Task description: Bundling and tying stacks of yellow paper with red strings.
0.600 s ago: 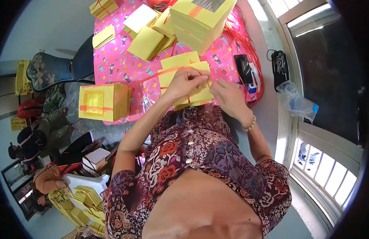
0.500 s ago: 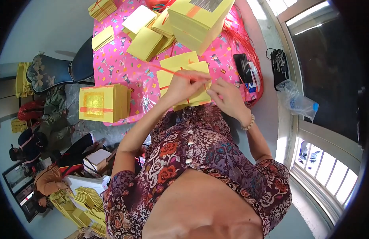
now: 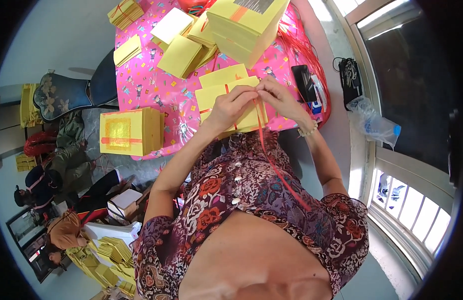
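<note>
A stack of yellow paper (image 3: 210,97) lies at the near edge of the table, with red bands around it. Over its right part, my left hand (image 3: 232,107) is closed in a pinch on a red plastic ribbon (image 3: 272,167). Fingertip to fingertip with it, my right hand (image 3: 282,101) pinches the same ribbon; the exact grip between the fingers is too small to make out. From the fingers the ribbon's loose end trails down over my patterned blouse.
On the pink patterned tablecloth (image 3: 174,104) stand a tall yellow paper block (image 3: 241,42) and several smaller stacks. A bundle of red ribbons (image 3: 311,55) hangs along the right edge, near a black phone (image 3: 303,82). A big yellow bundle (image 3: 150,131) stands left, beyond it a chair (image 3: 66,92).
The ribbon's loose end, which stretched up and left over the table, now hangs down toward me. My right hand has moved up slightly, and both hands' fingertips have come together.
</note>
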{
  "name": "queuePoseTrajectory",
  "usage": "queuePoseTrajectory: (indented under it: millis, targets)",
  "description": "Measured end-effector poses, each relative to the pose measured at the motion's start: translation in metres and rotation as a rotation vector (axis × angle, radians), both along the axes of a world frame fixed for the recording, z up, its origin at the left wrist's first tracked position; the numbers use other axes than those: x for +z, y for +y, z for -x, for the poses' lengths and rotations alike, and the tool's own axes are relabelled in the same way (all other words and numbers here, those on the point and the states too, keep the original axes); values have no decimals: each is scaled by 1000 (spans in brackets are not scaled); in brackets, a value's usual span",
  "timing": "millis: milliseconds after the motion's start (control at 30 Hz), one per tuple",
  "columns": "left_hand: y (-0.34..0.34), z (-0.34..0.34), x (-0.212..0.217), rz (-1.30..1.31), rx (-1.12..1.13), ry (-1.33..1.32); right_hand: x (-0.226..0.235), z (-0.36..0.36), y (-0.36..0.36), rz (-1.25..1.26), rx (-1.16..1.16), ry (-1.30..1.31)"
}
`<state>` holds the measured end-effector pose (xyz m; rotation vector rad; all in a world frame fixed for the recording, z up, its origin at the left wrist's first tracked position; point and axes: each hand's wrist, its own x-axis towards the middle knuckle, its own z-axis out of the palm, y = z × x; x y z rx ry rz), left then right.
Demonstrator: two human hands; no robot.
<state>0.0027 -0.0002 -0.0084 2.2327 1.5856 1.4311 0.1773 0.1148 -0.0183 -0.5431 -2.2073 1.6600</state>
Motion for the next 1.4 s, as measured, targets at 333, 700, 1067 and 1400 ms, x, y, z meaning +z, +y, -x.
queuePoseTrajectory:
  millis: [333,700,1067,1400]
  targets:
    - [-3,0,2,65,-11,-40,42,8,3,-739,-68,16]
    - [0,-1,7,40,-12,-64,52,-6,13,-577,-21,-42]
    - [-12,17,13,277,-25,-129,25,-29,27,-312,23,-375]
    - [-21,16,23,561,45,-460,-29,-27,16,-86,-66,-154]
